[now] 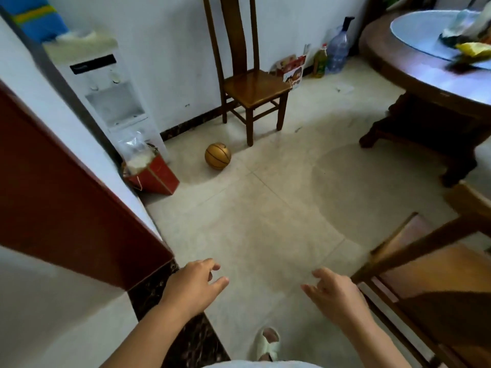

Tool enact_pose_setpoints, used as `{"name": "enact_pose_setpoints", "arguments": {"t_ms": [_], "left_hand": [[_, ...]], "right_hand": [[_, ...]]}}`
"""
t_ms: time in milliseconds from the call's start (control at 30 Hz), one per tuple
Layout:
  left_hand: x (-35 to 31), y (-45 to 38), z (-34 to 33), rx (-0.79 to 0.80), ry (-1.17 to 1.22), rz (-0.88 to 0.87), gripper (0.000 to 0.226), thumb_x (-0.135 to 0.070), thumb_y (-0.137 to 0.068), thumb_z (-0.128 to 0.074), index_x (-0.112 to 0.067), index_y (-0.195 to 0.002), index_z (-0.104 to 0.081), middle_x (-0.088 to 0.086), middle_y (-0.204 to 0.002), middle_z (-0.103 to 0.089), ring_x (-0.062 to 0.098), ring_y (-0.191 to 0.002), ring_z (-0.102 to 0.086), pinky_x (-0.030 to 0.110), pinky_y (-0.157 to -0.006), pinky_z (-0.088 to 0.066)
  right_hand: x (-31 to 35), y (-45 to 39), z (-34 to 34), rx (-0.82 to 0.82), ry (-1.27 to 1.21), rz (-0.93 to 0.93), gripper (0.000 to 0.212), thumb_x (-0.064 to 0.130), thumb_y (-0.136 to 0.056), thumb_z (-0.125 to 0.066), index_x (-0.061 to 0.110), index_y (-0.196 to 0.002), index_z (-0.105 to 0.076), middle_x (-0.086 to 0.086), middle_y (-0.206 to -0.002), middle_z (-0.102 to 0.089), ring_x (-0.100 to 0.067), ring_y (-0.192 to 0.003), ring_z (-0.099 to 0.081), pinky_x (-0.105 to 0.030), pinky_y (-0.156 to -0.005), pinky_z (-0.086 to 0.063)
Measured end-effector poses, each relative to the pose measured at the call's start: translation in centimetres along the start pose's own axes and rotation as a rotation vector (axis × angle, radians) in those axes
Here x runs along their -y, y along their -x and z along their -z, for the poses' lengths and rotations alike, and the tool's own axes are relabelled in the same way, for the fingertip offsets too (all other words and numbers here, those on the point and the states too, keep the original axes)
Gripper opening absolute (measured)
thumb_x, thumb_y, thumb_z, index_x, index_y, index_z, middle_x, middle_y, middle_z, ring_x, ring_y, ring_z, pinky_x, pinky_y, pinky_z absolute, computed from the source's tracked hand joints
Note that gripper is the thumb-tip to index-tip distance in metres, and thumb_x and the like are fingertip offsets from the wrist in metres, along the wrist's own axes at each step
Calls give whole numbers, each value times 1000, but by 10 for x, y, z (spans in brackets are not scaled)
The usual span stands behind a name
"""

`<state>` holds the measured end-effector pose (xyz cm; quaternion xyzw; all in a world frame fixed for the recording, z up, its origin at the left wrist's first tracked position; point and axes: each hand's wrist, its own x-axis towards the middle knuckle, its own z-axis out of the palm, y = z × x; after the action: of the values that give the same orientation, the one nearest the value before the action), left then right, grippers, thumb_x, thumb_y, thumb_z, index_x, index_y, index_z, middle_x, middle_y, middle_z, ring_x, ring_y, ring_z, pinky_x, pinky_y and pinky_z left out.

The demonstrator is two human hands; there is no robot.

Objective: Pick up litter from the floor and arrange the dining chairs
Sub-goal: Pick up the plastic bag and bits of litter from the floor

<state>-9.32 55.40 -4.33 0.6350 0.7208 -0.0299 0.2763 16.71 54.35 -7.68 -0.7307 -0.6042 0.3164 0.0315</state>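
Both hands, left hand (195, 284) and right hand (336, 290), hung open and empty; the small white paper scrap (345, 88) beyond the tall-backed brown wooden chair (255, 86) seemingly warranted collecting first.

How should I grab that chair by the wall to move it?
Grip the chair by the two tall back posts, one hand each, coming from its front, because its back is to the wall. The back is high and narrow, so holding high probably steers it best. Both hands are empty.

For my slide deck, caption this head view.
Both empty hands, left hand and right hand, reach forward over floor between two dining chairs.
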Motion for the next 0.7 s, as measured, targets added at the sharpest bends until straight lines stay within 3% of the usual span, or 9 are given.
{"name": "enact_pose_setpoints", "arguments": {"t_ms": [100,333,533,700], "left_hand": [[-9,-63,45,-70,-3,0,46,-54,-86,-52,-29,-124,-54,-6,-117,-61,12,-103,-59,27,-82,-46],[18,-183,83,-70,127,148,42,-52,-85,-55,-28,-120,-57,-8,-114,-62,11,-101,-59,28,-84,-49],[48,-345,143,-29,58,170,40,-49,-87,-53,-27,-120,-57,-7,-123,-60,11,-109,-58,25,-88,-47],[7,-500,225,-23,-83,11,40,-47,-88,-51,-28,-123,-55,-6,-125,-59,14,-112,-57,27,-87,-45]], "right_hand": [[41,-67,28,66,92,106,49,53,-85,-52,25,-125,-49,0,-113,-65,-21,-105,-60,-28,-80,-45],[131,-219,59,150,173,281,50,53,-84,-52,26,-126,-49,-2,-120,-62,-22,-106,-61,-31,-85,-50],[184,-372,99,100,237,237,47,52,-85,-50,26,-124,-49,0,-119,-63,-20,-108,-60,-31,-84,-49],[215,-477,167,-3,196,134,48,53,-86,-49,26,-126,-48,1,-117,-64,-18,-104,-61,-30,-82,-50]]}}
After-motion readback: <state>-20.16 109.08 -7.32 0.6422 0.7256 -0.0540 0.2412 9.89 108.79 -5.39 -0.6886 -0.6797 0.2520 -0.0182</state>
